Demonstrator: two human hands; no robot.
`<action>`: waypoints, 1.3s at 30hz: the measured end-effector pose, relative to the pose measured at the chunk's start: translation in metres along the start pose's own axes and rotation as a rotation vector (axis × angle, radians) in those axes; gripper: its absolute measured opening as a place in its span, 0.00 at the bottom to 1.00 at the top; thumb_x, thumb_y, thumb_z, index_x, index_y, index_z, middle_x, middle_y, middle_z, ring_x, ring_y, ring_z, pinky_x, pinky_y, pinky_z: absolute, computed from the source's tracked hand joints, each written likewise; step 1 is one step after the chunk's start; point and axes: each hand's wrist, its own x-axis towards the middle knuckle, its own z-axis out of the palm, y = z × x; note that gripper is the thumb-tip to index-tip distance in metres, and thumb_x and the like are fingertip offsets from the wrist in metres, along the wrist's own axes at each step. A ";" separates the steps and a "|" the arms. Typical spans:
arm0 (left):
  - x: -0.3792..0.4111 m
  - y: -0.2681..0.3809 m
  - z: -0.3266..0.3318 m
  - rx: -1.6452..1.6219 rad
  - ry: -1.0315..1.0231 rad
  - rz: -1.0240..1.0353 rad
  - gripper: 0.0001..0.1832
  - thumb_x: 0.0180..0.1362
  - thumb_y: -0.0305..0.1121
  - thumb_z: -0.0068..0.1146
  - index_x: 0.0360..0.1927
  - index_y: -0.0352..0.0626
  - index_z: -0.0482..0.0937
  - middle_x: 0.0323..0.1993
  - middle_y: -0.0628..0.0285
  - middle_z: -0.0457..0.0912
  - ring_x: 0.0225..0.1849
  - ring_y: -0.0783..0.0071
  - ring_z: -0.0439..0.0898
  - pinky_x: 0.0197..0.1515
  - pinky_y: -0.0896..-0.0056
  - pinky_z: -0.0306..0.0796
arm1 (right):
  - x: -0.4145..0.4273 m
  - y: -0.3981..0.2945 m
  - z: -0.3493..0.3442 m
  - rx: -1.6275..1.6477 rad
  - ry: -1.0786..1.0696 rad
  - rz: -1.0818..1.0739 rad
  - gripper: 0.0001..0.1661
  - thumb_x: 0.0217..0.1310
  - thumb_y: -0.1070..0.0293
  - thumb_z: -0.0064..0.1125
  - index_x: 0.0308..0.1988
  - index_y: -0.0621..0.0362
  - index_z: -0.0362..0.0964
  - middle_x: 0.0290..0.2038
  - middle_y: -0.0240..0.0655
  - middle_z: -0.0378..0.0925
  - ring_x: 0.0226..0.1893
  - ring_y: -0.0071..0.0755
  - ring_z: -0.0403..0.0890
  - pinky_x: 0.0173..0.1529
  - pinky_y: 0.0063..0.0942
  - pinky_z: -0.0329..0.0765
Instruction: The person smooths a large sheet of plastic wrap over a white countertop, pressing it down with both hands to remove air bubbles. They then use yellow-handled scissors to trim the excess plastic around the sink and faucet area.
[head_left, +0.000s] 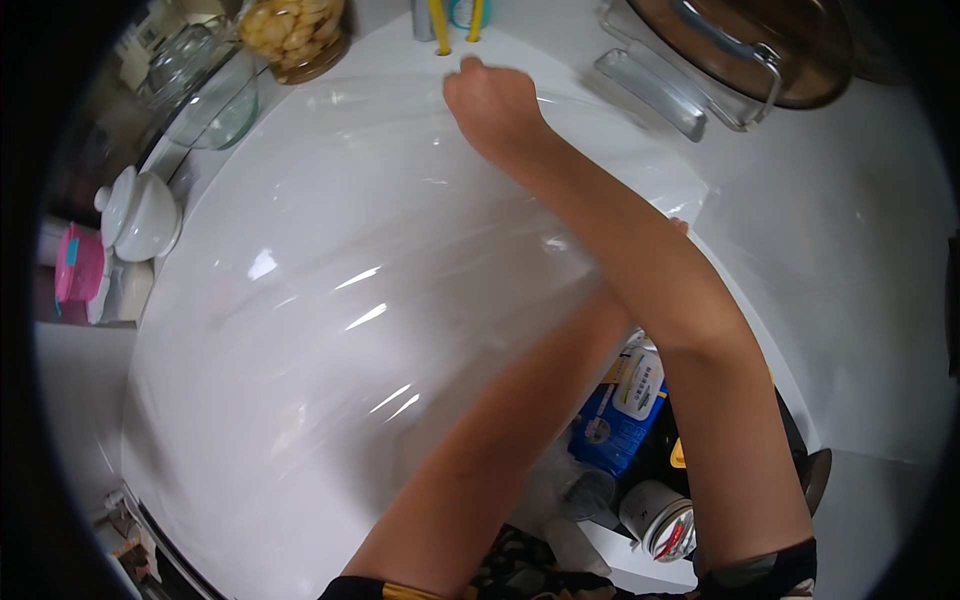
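A large, glossy, see-through plastic sheet (360, 300) with bright streaks lies over a white surface and spans most of the view. At the top centre my right hand (493, 101) is closed in a fist, apparently on the sheet's far edge. My right forearm crosses over my left one. Only fingertips of my left hand (679, 225) show past the right forearm, near the sheet's right edge; the rest is hidden, so its grip cannot be told. The left forearm looks hazy towards the wrist, seemingly beneath the sheet.
Left stand a white lidded pot (142, 217), a pink container (79, 262), glass bowls (225, 112) and a glass jar (292, 37). A brown glass lid (750, 45) is upper right. Near my body are a blue wipes pack (615, 442) and a lidded tub (652, 514).
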 end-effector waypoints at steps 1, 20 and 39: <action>0.001 -0.003 -0.011 0.086 -0.063 0.042 0.29 0.63 0.42 0.39 0.62 0.33 0.62 0.67 0.50 0.60 0.69 0.58 0.58 0.70 0.55 0.50 | 0.007 0.003 -0.006 0.002 0.110 0.054 0.04 0.38 0.80 0.59 0.22 0.59 0.75 0.27 0.41 0.76 0.23 0.39 0.79 0.25 0.32 0.74; 0.031 -0.037 0.007 0.000 -0.018 -0.066 0.28 0.61 0.40 0.45 0.60 0.32 0.65 0.66 0.48 0.60 0.69 0.53 0.55 0.70 0.57 0.48 | 0.018 0.014 -0.060 0.265 0.732 0.276 0.07 0.33 0.82 0.61 0.21 0.62 0.73 0.21 0.43 0.73 0.21 0.45 0.78 0.23 0.32 0.75; 0.068 -0.045 0.007 -0.153 -0.229 0.004 0.39 0.62 0.59 0.43 0.62 0.31 0.62 0.67 0.47 0.59 0.70 0.53 0.52 0.71 0.55 0.42 | -0.040 -0.034 -0.085 0.596 0.584 0.119 0.16 0.47 0.74 0.56 0.41 0.63 0.73 0.31 0.37 0.76 0.28 0.34 0.78 0.30 0.31 0.75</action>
